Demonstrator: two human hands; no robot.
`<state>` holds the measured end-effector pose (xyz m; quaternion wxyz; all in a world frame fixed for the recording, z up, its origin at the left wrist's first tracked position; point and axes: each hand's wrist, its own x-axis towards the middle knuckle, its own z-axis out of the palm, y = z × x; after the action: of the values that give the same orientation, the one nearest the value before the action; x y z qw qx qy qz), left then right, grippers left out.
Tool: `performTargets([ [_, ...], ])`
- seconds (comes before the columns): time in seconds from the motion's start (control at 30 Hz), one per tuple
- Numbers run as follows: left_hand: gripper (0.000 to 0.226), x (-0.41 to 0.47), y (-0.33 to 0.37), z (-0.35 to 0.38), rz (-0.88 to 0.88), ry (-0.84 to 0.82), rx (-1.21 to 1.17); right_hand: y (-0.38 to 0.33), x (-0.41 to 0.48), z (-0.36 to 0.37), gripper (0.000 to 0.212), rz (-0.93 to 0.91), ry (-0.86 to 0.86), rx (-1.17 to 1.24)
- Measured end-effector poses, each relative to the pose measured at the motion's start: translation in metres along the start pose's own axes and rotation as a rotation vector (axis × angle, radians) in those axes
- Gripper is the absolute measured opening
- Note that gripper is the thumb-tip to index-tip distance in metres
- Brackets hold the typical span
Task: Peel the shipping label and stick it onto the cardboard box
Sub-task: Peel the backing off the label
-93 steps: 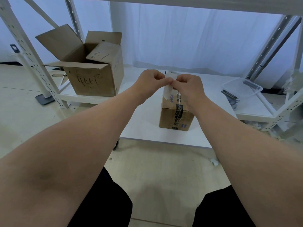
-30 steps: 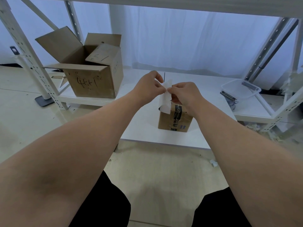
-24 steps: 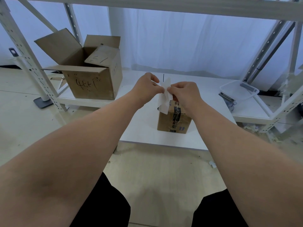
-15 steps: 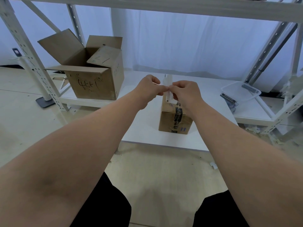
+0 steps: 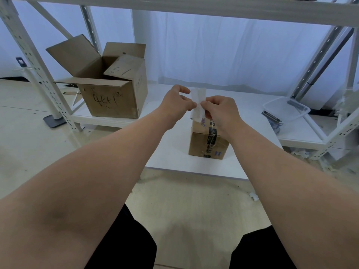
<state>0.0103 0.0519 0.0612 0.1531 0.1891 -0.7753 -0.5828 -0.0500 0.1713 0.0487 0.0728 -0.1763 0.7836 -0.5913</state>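
A small white shipping label (image 5: pixel 198 102) is held upright in the air between my two hands, just above the far end of a small taped cardboard box (image 5: pixel 208 143). My left hand (image 5: pixel 175 104) pinches the label's left edge with thumb and forefinger. My right hand (image 5: pixel 220 111) pinches its right edge, fingers curled. The box stands on a low white table (image 5: pixel 171 154), with dark printed tape running over its top and down its front face. Whether the backing has separated from the label is too small to tell.
A large open cardboard box (image 5: pixel 108 88) with handwriting on its front sits on the white shelf at left. A clear plastic tray (image 5: pixel 285 109) lies on the shelf at right. White metal rack posts (image 5: pixel 33 61) frame both sides, with a beam overhead.
The label has stayed pinched between both hands throughout. It hung lower and curled a second ago; now it stands taller and flatter, and my left hand's fingers have spread a little.
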Motion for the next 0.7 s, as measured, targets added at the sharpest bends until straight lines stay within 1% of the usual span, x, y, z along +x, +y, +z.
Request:
performTargets([
  [0.27, 0.028, 0.0034, -0.0058, -0.0028, -0.008, 0.072, 0.027, 0.0029, 0.0002, 0.0029, 0.018, 0.023, 0.003, 0.034],
  [0.37, 0.019, 0.0056, -0.0066, -0.0042, 0.010, 0.093, 0.060, 0.0028, 0.0009, 0.0029, 0.018, 0.025, 0.008, 0.042],
  [0.5, 0.006, 0.0059, -0.0080, -0.0039, 0.058, 0.082, 0.097, 0.0023, 0.0006, 0.0031, 0.017, 0.021, 0.022, 0.045],
  [0.6, 0.010, 0.0035, -0.0056, -0.0034, 0.075, 0.053, 0.087, -0.0004, -0.0011, 0.0031, 0.016, 0.014, 0.013, 0.051],
  [0.7, 0.023, 0.0010, -0.0038, -0.0024, 0.063, -0.010, 0.083, -0.0021, -0.0022, 0.0032, 0.014, 0.002, 0.015, 0.063],
])
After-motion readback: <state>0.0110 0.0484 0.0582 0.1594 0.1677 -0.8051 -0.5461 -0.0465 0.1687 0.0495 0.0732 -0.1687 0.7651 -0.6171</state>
